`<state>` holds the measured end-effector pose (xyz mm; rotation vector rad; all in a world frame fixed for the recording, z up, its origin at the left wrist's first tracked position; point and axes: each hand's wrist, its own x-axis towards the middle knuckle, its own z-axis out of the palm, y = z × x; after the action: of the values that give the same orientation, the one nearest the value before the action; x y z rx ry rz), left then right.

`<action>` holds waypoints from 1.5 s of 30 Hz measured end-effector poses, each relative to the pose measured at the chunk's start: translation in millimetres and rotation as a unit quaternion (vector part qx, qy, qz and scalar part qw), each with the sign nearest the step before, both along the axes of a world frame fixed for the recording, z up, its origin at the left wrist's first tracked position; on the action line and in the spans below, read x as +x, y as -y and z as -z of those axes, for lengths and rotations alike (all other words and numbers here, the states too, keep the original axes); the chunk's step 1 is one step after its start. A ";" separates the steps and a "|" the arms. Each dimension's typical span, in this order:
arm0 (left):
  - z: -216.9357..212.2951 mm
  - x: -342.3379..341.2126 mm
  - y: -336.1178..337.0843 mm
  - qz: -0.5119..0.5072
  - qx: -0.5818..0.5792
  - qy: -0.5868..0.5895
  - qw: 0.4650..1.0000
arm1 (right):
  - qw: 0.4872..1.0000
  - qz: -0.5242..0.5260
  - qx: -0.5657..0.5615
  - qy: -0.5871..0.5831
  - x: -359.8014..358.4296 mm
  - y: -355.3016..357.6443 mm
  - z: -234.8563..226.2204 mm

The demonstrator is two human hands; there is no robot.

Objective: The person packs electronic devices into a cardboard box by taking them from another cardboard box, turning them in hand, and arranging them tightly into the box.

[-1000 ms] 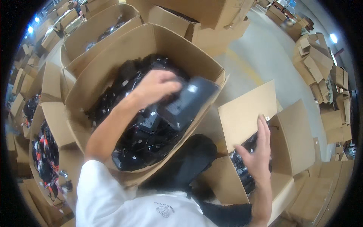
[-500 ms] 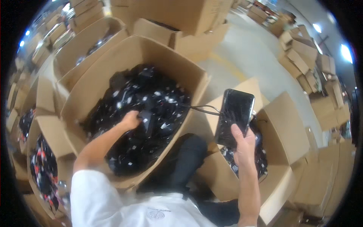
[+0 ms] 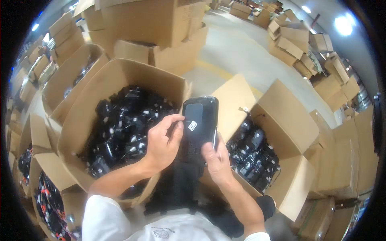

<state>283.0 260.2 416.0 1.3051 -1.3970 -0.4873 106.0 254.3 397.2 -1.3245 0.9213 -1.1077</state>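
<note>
A flat black rectangular electronic device (image 3: 196, 132) with rounded corners and a small white label hangs upright before me. My right hand (image 3: 219, 162) grips its lower right side, thumb across the face. At its left edge is my left hand (image 3: 163, 140), thumb and forefinger drawn together in a pinch; anything between them is hidden. Behind my left hand, a large open cardboard box (image 3: 82, 110) contains a heap of black electronic parts (image 3: 120, 120). Right of the device, a smaller open box (image 3: 287, 116) holds more black devices (image 3: 255, 154).
Boxes of mixed parts (image 3: 50, 205) line the left side. A big carton (image 3: 140, 24) stands at the back. Stacked cartons (image 3: 341, 156) border the right, with a heap of boxes (image 3: 297, 40) beyond the grey floor (image 3: 237, 48). My legs are between the two boxes.
The device has come left toward the middle and now shows a labelled face. My left hand has left the heap and reached its edge. The cable seen before is out of sight.
</note>
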 end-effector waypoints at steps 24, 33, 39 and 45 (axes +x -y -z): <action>26.2 -149.3 74.0 0.494 0.267 -0.323 0.761 | 0.979 0.172 0.009 -0.106 -210.8 -26.5 -12.9; 58.3 -242.6 185.3 0.510 0.426 -0.086 0.742 | 0.908 0.298 0.200 0.214 -389.0 52.5 143.1; 120.5 -334.3 243.5 0.496 0.409 -0.231 0.730 | 0.887 0.340 0.285 0.129 -404.0 108.0 262.3; 196.5 -365.5 210.6 0.355 -0.020 0.396 0.846 | 0.884 0.379 0.268 0.062 -417.7 126.9 325.5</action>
<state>-82.5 49.6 219.5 0.9318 -2.6092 -0.3973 -311.8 127.4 71.8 -0.4120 1.5768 -1.3528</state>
